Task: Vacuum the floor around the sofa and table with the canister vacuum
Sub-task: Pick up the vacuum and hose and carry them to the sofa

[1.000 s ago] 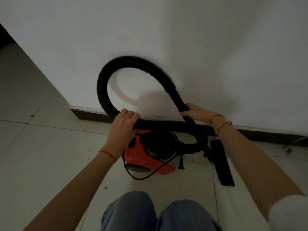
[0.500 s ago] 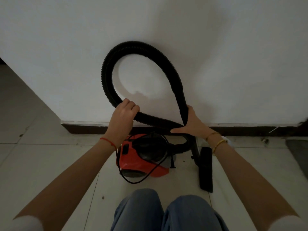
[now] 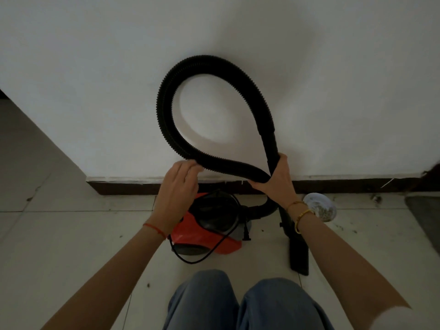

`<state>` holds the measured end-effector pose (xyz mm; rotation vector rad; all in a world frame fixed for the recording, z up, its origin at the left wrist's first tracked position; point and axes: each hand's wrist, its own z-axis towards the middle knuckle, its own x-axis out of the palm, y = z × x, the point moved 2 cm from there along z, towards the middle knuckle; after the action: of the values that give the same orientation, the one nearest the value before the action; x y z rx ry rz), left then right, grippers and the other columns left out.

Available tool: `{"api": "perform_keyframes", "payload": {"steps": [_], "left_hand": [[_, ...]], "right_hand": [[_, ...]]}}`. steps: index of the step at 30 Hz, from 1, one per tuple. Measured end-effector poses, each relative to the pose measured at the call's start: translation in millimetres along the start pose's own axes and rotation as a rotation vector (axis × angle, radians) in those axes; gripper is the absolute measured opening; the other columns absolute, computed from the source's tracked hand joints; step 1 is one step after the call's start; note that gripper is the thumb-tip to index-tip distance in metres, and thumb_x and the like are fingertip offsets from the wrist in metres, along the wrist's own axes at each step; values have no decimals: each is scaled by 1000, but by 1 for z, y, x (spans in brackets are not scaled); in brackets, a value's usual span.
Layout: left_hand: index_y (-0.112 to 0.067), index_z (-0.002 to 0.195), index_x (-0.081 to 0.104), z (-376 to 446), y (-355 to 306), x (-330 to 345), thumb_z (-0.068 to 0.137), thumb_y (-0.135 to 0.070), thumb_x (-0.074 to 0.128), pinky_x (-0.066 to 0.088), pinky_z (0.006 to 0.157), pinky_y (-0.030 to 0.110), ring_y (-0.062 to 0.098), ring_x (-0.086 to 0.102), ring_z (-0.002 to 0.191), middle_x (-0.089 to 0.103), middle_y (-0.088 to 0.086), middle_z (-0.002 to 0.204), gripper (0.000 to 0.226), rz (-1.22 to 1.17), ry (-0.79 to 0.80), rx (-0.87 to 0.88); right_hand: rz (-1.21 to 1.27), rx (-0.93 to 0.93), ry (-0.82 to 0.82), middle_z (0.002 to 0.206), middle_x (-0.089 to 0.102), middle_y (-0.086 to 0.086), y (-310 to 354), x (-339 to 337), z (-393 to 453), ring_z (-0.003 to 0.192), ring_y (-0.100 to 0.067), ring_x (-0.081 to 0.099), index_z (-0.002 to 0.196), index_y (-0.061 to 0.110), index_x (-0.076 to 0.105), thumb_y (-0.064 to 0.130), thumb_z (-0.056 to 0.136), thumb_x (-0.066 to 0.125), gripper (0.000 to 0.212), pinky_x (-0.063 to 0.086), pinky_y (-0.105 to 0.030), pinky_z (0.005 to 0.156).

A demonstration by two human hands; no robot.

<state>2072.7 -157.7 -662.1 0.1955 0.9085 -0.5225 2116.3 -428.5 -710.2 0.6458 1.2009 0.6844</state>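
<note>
Your left hand (image 3: 175, 186) has just let go of the hose (image 3: 166, 101): a moment ago its fingers were curled over the ribbed run, and now they're relaxed and loose, the fingertips only brushing the lower bend where it sweeps toward the wall. Your right hand (image 3: 276, 179) has slid up to the crossing point and grips it there, thumb and fingers wrapped where the ribbed hose meets the smooth rigid tube, so the whole loop stands up against the white wall on that one hold. That reads like you're sorting the hose out before any cleaning starts; the floor hasn't been touched yet by my judgement. The canister vacuum (image 3: 209, 225) sits on the tiled floor (image 3: 71, 234) right in front of your knees, close to the dark skirting board, red body with a black dome. Its power cord (image 3: 197, 259) lies looped beside it with the plug (image 3: 246, 232) loose on the tiles, so it looks unplugged. Count it up: one canister, one hose in a single loop, one flat black nozzle (image 3: 298, 256) lying to the right, one cord, one plug, and one pale round dish-like thing (image 3: 320, 207) by the skirting, too blurred to name. Two bangles on your right wrist, one red string on the left.
</note>
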Motion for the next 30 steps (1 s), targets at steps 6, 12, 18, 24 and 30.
{"api": "perform_keyframes", "payload": {"steps": [6,12,18,24,30], "left_hand": [[-10,108,61,-70,7,50,79,-11,67,49,80,31,22,54,91,59,4,100,30,-139,354,-319],[-12,130,49,-118,30,85,87,-15,61,46,91,29,22,51,106,55,8,118,44,-150,615,-670],[-4,138,42,-135,26,109,87,-17,64,46,101,37,29,50,120,50,14,134,57,-268,730,-825],[-10,113,55,-105,11,98,82,-21,68,50,87,30,21,53,102,58,7,111,35,-219,342,-666],[-10,105,48,-72,10,97,66,-28,82,49,83,33,19,46,95,49,6,104,55,-85,278,-566]], "right_hand": [[0,25,-45,122,40,-4,-8,6,-4,114,-20,43,132,15,29,51,59,84,99,43,-42,100],[27,17,-114,117,43,-3,-9,6,-5,109,-19,46,125,17,33,49,59,86,90,46,-39,96],[17,21,-136,115,45,-3,-12,8,-5,108,-18,47,124,17,34,47,59,86,88,47,-36,95],[43,22,-136,112,46,-4,-13,5,-3,104,-20,50,120,22,33,42,59,82,80,51,-41,87],[39,24,-123,114,45,-3,-15,4,-3,106,-20,49,121,22,33,34,60,84,81,50,-40,89]]}}
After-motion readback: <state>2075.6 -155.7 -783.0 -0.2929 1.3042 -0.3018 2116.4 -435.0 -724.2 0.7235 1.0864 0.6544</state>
